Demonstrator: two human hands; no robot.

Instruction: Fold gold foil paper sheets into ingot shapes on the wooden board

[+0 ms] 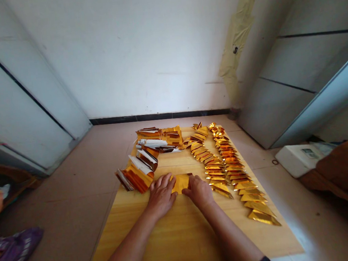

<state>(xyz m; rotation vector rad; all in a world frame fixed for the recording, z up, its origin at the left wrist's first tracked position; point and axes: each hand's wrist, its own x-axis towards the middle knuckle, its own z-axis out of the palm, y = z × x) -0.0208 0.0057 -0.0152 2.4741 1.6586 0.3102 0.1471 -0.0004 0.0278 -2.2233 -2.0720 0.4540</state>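
A gold foil sheet [181, 184] lies on the wooden board [171, 233] between my hands. My left hand [161, 194] rests flat with spread fingers at its left edge. At the right edge, my right hand [199, 189] has its fingers curled round the foil, thumb on top. Loose gold and white sheets [137, 171] lie fanned beyond my left hand, with a further pile [159, 140] at the board's far left. Folded gold pieces [209, 160] run in an overlapping row just right of my right hand, and a longer row [236, 169] lies along the right side.
Beyond the board stands a white wall [142, 59]. A white box [296, 159] and brown wooden furniture [343, 163] are at the right. On the floor at the lower left lies a purple bag [18, 256]. Grey cabinets [293, 65] stand at the back right.
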